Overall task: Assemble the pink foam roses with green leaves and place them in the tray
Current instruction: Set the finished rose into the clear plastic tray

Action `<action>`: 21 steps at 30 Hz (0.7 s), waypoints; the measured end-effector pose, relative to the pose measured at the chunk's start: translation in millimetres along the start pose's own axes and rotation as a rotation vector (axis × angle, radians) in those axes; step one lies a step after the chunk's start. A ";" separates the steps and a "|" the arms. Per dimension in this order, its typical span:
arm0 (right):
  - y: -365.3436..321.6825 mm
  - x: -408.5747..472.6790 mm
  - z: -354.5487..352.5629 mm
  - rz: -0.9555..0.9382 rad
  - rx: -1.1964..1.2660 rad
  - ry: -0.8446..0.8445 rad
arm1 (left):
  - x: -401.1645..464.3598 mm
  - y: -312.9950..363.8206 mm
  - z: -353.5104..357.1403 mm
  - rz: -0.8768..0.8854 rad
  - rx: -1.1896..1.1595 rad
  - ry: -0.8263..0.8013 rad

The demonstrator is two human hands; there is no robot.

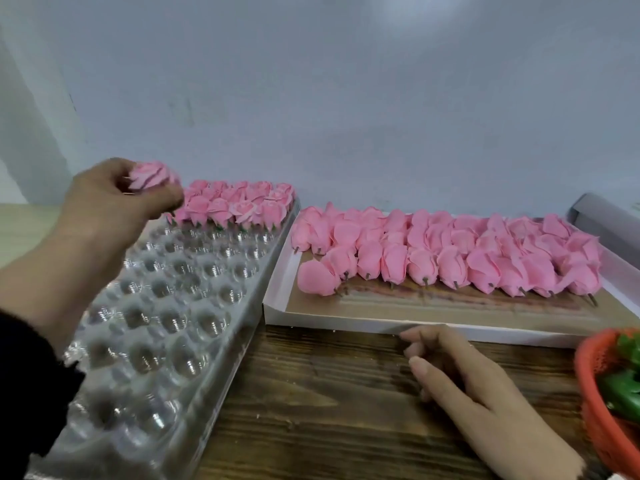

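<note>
My left hand [114,199] holds a pink foam rose [154,174] in its fingertips above the far left part of the clear plastic tray [166,327]. The tray's cups are bare except at the far end, where several finished roses [239,204] stand in rows. My right hand [464,382] rests on the wooden table [311,410] with loosely curled fingers and holds nothing. It lies just in front of a white cardboard box [277,299] filled with several loose pink rose heads [450,254] lying on their sides.
A red mesh basket [595,393] with green leaves [623,386] sits at the right edge. A grey wall rises behind the table. A grey roll [602,216] lies at the back right behind the box.
</note>
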State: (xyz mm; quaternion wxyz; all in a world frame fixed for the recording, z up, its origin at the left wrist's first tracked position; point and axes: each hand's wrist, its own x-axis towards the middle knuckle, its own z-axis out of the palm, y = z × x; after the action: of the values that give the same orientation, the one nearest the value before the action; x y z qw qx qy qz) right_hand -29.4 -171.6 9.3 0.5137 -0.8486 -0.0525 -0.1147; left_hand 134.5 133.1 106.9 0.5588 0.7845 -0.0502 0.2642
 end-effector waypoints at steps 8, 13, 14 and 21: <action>-1.8 3.2 0.9 0.052 -0.013 0.015 | 49.0 -66.1 -11.0 -0.232 0.081 0.086; 5.7 3.8 6.4 0.048 -0.107 0.057 | 58.8 -77.9 -1.7 -0.290 0.173 0.104; 7.6 4.1 7.8 0.057 -0.131 0.058 | 60.7 -79.7 1.6 -0.265 0.213 0.116; 23.6 3.5 21.5 0.263 0.062 0.016 | 66.5 -96.0 8.5 -0.236 0.399 0.119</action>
State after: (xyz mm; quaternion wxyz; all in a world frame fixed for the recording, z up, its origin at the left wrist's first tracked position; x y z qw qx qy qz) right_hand -18.1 -163.6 -19.8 0.5506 -0.8311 0.0596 -0.0515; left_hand 230.4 175.4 54.6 0.4218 0.8628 0.1280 0.2475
